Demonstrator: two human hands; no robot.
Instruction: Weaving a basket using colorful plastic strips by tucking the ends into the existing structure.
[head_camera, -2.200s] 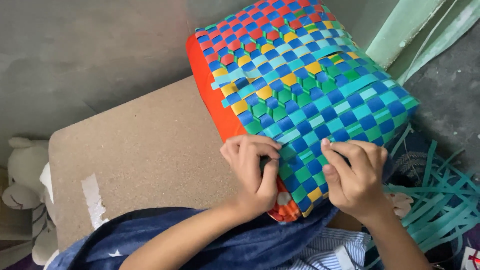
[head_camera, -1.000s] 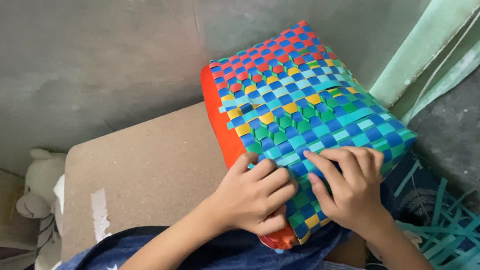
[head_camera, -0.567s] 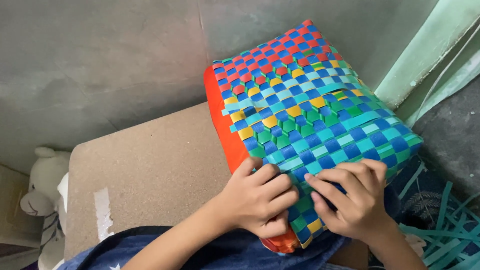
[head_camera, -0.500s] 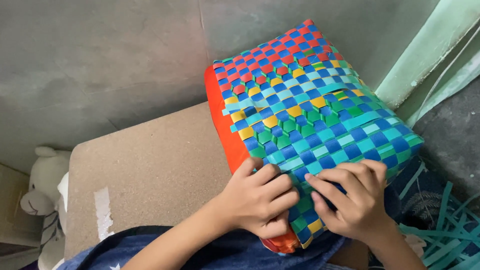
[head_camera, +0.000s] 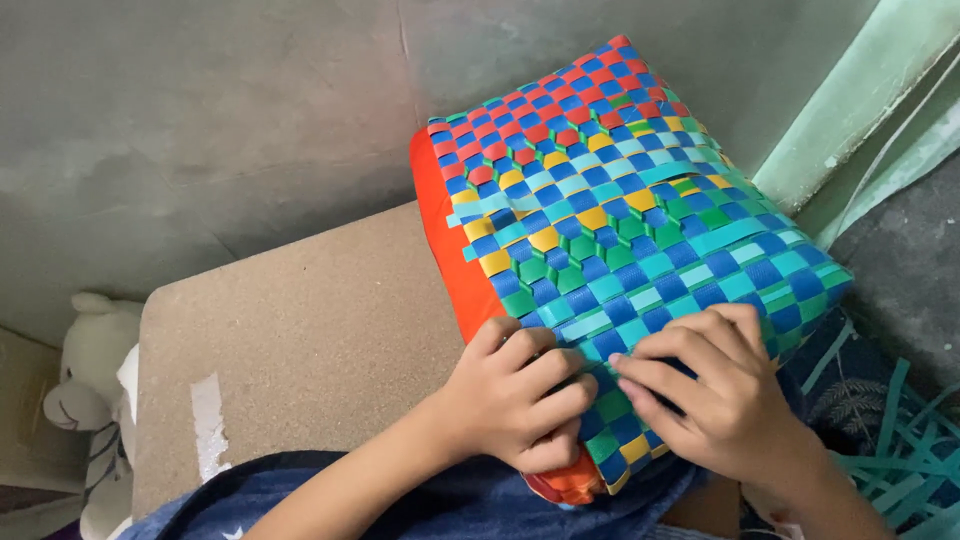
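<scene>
Basket (head_camera: 620, 220), woven from flat strips in blue, teal, green, yellow & red w/ an orange side panel, lies tipped on its side at the right end of the tabletop (head_camera: 300, 340), its lower corner hanging over the near edge toward the person's lap. Weave runs in diagonal colour bands: red at the far top, yellow thru the middle, green & teal lower down. Left hand (head_camera: 515, 400) is curled against the basket's near-left corner, fingers bent & pressing on the weave, thumb tucked under near the orange edge; looks like a hold on the corner, tho can't tell if any strip is pinched. Right hand (head_camera: 720, 395) lies flat-ish on the woven face just beside the left, fingers spread & pointing left, fingertips on a teal strip; not closed round anything. The 2 hands nearly touch. Tabletop is a tan, speckled board w/ a strip of white tape (head_camera: 208, 425) near its left front. Dark blue cloth (head_camera: 400, 500) covers the lap below the hands. Loose teal strips (head_camera: 900, 460) lie in a heap at lower right. White soft toy (head_camera: 90, 370) sits beside the board's left edge. Grey wall (head_camera: 200, 120) behind, pale green frame (head_camera: 860, 100) at upper right.
</scene>
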